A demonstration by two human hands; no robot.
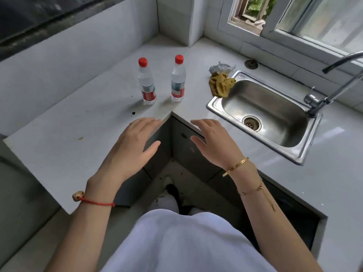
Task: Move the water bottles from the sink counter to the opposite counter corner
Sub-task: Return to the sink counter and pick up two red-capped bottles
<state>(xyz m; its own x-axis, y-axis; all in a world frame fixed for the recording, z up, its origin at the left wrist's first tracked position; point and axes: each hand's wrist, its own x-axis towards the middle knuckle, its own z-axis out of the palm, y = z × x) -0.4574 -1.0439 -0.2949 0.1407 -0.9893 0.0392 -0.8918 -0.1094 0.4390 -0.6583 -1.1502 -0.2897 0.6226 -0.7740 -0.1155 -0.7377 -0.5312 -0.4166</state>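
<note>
Two clear water bottles with red caps and red labels stand upright side by side on the white counter [59, 134], near its inner corner: the left bottle [147, 83] and the right bottle [178, 80]. My left hand [133, 146] hovers below the left bottle, fingers spread, its fingertips over the counter's inner edge. Opposite it, my right hand [214, 142] is held flat with fingers apart, below the right bottle and over the gap in front of the cabinets. Neither hand touches a bottle.
A steel sink [263, 114] with a drain sits to the right, its tap [318, 101] at the far rim. A yellow cloth [221, 85] and crumpled clear plastic [221, 67] lie at the sink's left corner. Tiled walls and a window close the back.
</note>
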